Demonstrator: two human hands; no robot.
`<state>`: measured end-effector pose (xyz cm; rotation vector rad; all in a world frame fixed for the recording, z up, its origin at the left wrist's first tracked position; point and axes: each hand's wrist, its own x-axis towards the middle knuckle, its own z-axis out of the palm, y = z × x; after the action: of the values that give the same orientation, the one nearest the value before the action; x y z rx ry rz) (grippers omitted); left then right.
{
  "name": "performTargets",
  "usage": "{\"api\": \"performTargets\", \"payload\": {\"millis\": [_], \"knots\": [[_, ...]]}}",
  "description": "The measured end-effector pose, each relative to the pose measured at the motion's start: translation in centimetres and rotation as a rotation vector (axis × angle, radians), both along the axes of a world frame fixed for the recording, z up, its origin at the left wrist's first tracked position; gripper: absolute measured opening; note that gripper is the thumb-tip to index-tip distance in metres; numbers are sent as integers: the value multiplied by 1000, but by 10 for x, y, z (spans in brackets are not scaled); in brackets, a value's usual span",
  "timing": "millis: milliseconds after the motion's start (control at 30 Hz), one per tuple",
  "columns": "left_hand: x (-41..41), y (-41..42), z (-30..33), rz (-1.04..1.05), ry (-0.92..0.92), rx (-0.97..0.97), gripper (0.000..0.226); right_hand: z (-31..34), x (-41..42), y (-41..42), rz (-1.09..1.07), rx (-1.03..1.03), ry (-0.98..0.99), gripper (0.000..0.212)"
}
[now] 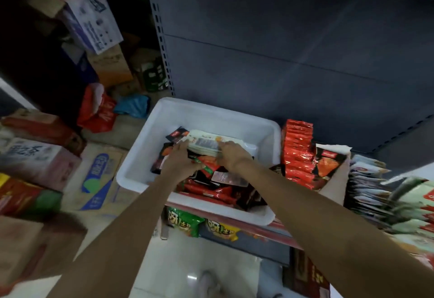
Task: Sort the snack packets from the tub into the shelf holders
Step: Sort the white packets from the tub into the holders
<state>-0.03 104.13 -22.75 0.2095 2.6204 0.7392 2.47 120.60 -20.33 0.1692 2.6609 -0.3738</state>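
Through the head camera I see a stack (206, 145) of pale, flat snack packets held over a white tub (150, 138) that sits on a shelf edge. The stack's top face is whitish with a grey printed block and an orange spot near its right end; its long axis runs left to right, tilted slightly down toward the right. My left hand (180, 157) grips the stack's left end, fingers curled round it, and my right hand (231, 154) clamps the right end, thumb on the near edge; both forearms reach forward and converge over the tub. Beneath the stack, the tub holds loose red and black packets (211, 187) lying at mixed angles. Just right of the tub, red packets (298, 152) stand upright in a row, a black-and-orange packet at their front inside a white holder (338, 180). Farther right, pale packets (366, 180) stand in another row, blurred. Below the tub, a green bag (183, 222) and a yellow bag (220, 228) sit on a lower shelf. Cardboard boxes (35, 157) crowd the floor at left.
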Motion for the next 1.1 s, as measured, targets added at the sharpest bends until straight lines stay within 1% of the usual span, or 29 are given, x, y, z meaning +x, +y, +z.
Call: {"api": "performTargets", "payload": {"millis": [67,100,167,233,300,367,400,467,533,567,600,667,733,767,833,867,900,967,1033,1100], "knots": [[1,-3,1,11,6,48,95,0,3,-2,32,84,149,37],[1,-5,0,28,12,85,94,2,6,-3,51,114,210,30],[3,-7,0,93,11,177,92,6,13,0,101,143,266,29],[6,-9,3,191,22,302,87,15,20,6,87,76,272,36],[10,-6,7,267,49,434,84,25,27,14,-17,-58,309,35],[15,1,16,302,47,550,85,34,35,24,-136,-193,390,27],[19,8,21,294,38,583,82,38,40,29,-201,-295,428,22],[29,24,36,218,-7,646,67,50,53,41,-353,-615,448,19],[38,44,50,211,-107,777,71,64,69,54,-495,-928,393,18],[43,55,59,232,-153,838,71,71,78,61,-532,-1018,364,18],[50,68,68,234,-166,892,66,75,88,71,-548,-1050,354,18],[63,95,80,214,-141,948,68,84,107,94,-553,-1042,392,23],[80,127,93,176,-99,964,71,94,128,124,-569,-1006,478,27],[88,143,97,149,-85,962,70,98,139,140,-578,-990,521,27],[106,179,106,91,-55,948,60,105,163,173,-580,-945,603,29],[115,199,111,68,-37,938,58,108,176,191,-580,-913,644,31],[125,218,114,51,-36,936,61,109,188,208,-581,-865,676,31],[144,255,118,30,-61,956,63,112,212,241,-581,-765,715,26],[162,288,117,3,-7,934,62,115,234,269,-583,-680,742,14],[178,315,114,-32,66,881,61,115,252,293,-588,-571,769,8]]}}
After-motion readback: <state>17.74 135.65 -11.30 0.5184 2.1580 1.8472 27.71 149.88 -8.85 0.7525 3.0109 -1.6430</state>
